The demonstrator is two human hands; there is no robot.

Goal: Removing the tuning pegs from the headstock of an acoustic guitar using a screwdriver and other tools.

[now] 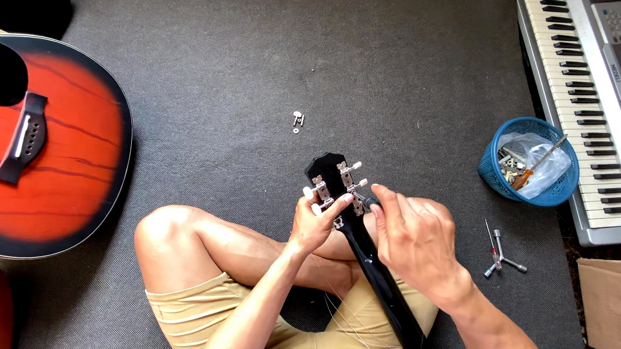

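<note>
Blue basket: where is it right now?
In the head view, the blue basket sits on the grey carpet at the right, against the keyboard, up and right of the right hand.

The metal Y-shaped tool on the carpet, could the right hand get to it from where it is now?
Probably yes. The Y-shaped tool lies on bare carpet just beside the right hand, with nothing between them, though that hand is busy at the black headstock.

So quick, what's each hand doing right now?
Left hand: closed on the black guitar headstock, fingers at its tuners.
Right hand: fingers pinched at a tuner; whether it holds anything cannot be told.
</note>
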